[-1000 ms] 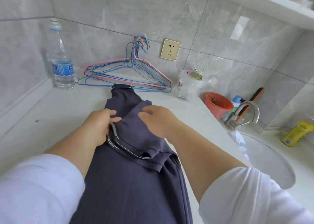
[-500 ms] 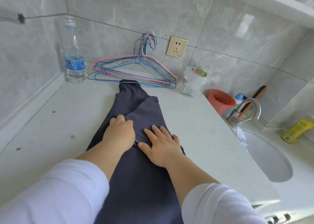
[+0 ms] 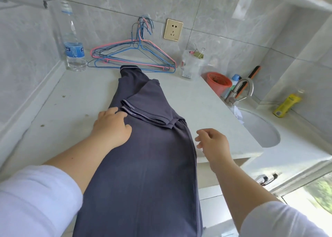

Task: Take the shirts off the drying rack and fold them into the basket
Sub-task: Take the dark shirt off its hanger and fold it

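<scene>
The dark grey shirt lies lengthwise on the white counter, its near end hanging over the edge. The left hand rests on its left side, fingers touching the folded sleeve. The right hand hovers just beside the right edge, loosely curled, holding nothing. Wire hangers lie beyond, against the wall.

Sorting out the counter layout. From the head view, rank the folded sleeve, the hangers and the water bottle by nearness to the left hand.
1. Folded sleeve, touching the left hand.
2. Hangers, against the back wall.
3. Water bottle, in the far left corner.
</scene>
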